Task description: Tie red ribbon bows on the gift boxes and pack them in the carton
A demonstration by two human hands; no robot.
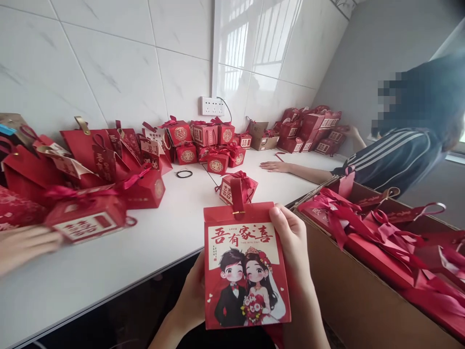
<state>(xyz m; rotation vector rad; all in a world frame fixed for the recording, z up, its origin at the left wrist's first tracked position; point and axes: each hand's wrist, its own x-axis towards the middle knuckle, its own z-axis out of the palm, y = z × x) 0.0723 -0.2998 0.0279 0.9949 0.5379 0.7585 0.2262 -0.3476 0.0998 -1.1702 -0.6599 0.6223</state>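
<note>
A red wedding gift box (pixel 247 276) is held upright in front of me, with a cartoon bride and groom and gold-red lettering on its face. A red strap rises from its top edge. My right hand (pixel 290 232) grips its right side, thumb on the upper front corner. From the left side, my left hand (pixel 194 291) holds it too, its fingers mostly hidden behind the box. Just beyond, a small red candy box (pixel 250 186) with a ribbon bow sits on the white table (pixel 174 232).
A cardboard carton (pixel 348 291) full of red ribboned boxes stands at right. Stacked red boxes (pixel 308 128) line the wall. Another person (pixel 399 140) leans in at right; another hand (pixel 29 247) touches a ribboned box (pixel 87 218) at left. A black ring (pixel 184 173) lies on the table.
</note>
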